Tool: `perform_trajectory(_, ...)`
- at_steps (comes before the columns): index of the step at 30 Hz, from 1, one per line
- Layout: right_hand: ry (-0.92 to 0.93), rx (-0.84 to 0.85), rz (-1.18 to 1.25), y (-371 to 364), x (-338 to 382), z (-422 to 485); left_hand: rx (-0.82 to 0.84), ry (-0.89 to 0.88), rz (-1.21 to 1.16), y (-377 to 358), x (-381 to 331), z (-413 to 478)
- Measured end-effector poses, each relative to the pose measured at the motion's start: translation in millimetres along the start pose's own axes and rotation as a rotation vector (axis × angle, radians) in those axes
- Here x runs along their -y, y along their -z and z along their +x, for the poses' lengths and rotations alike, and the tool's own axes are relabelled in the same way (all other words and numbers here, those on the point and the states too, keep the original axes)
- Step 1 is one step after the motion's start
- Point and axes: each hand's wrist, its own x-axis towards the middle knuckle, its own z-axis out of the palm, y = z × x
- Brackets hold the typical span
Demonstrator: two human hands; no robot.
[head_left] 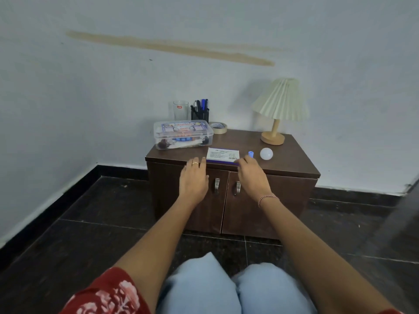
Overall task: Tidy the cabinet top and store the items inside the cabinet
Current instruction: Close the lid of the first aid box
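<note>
Head-level view, looking down. Left hand (193, 177) and right hand (250, 175) stretched to either end of a flat white-and-blue box (223, 155) at the front edge of the cabinet top (288, 162). Fingers loosely spread, nothing gripped (contact with the box unclear). Cabinet doors (267, 207) shut. Likely risks: nudging the box off the edge, or brushing the small blue cap (250, 154) and sending the white ball (266, 153) beside it rolling.

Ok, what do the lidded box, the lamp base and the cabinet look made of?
The lidded box: clear glossy plastic; its contents show through. The lamp base: pale matte wood by colour, grain too small to see. The cabinet: dark wood-look board, probably laminate, slight sheen on top.
</note>
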Motion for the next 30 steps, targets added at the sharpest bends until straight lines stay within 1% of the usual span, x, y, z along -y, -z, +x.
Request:
perform_trajectory(3, -0.151, 0.016, 0.175, -24, -10, -16, 0.029, 0.074, -0.182, -22, -5, -8)
perform_trajectory(7, -0.375, 0.077, 0.428, -60, -24, -29, 0.164, 0.222, -0.485, -53, -16, -5)
perform_trajectory(9, -0.484, 0.107, 0.535, -74, -31, -28, 0.205, 0.306, -0.594, -67, -24, 1)
perform_trajectory(13, -0.573, 0.135, 0.744, -98, -36, -17, 0.235, 0.408, -0.712, -97, -39, 10)
perform_trajectory(16, -0.587, 0.079, 0.859, -104, -31, -12, 0.187, 0.387, -0.709, -108, -42, 5)
perform_trajectory(20, -0.539, -0.016, 0.822, -113, -29, -23, 0.089, 0.237, -0.591, -110, -34, -10)
perform_trajectory(23, -0.475, -0.049, 0.77, -109, -23, -37, 0.095, 0.132, -0.462, -101, -26, -18)
perform_trajectory(25, -0.453, -0.018, 0.656, -104, -21, -41, 0.105, 0.099, -0.393, -97, -22, -22)
perform_trajectory(28, -0.474, 0.016, 0.497, -99, -19, -44, 0.073, 0.101, -0.349, -93, -17, -31)
perform_trajectory(30, -0.461, -0.001, 0.287, -94, -19, -45, 0.056, 0.11, -0.322, -92, -17, -36)
